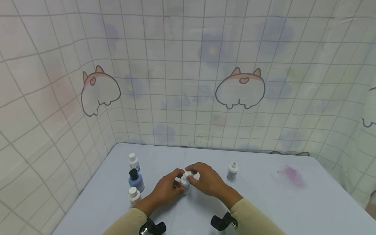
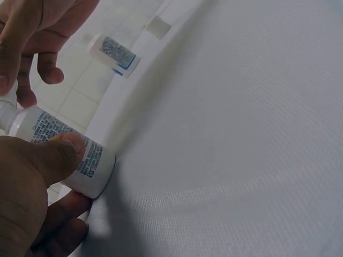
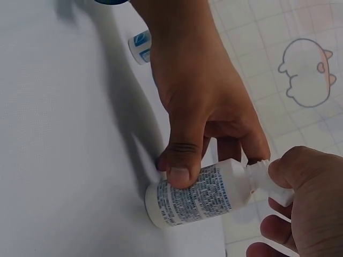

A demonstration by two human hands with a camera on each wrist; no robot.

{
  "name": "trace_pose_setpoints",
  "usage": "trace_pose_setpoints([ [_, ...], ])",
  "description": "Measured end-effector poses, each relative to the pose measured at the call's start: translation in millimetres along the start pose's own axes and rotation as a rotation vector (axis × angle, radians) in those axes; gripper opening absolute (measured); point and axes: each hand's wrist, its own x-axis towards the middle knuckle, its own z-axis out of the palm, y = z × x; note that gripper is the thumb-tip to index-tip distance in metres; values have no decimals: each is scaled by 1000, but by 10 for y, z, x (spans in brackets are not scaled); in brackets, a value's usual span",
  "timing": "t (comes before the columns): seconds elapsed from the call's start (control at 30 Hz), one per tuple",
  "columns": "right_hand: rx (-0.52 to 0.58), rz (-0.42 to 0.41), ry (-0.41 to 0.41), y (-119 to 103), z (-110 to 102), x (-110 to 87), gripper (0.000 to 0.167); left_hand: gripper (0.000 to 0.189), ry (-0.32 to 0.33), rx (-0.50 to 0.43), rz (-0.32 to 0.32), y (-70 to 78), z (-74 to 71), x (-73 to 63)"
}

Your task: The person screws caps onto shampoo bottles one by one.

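Note:
My left hand (image 1: pixel 167 187) grips a small white bottle (image 3: pixel 193 198) by its printed body, thumb across the label. The bottle stands upright on the white table. From the other side my right hand (image 1: pixel 207 179) pinches a white cap (image 3: pixel 280 191) between thumb and fingers at the bottle's mouth. Part of the threaded neck shows beside the cap in the right wrist view. To the right stands another white bottle (image 1: pixel 232 171), its neck uncapped. A loose white cap (image 2: pixel 158 27) lies on the table beyond that bottle in the left wrist view.
Along the table's left side stand a white-capped bottle (image 1: pixel 133 162), a blue bottle (image 1: pixel 136 182) with a black cap, and another white-capped bottle (image 1: pixel 134 195) close by my left forearm. A pink stain (image 1: pixel 292 176) marks the right side. Gridded curtain (image 1: pixel 182 81) surrounds the table.

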Motion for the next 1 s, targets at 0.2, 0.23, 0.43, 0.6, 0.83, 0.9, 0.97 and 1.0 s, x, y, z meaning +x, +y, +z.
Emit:
trace_pose_setpoints([
  [0.2,2,6,1,-32,0,8,31,59,-3,10,19,5,-13,-11],
  [0.23,4,8,0,-37,1,10,31,59,-2,10,24,7,-16,-12],
  [0.43,20,10,-5,-60,27,33,34,59,1,7,27,3,-17,-13],
  [0.6,33,13,-16,-70,45,47,35,58,-5,-10,18,-20,-13,-10],
  [0.83,50,-2,-22,-69,59,54,30,57,-3,-23,18,-31,-20,-8],
  [0.9,48,-6,-20,-64,63,53,29,57,-3,-20,17,-29,-24,-9],
  [0.97,51,-11,-17,-57,66,49,27,57,-4,-18,14,-25,-27,-10],
  [1.0,55,-12,-16,-52,67,48,27,57,-3,-17,13,-25,-28,-10],
])
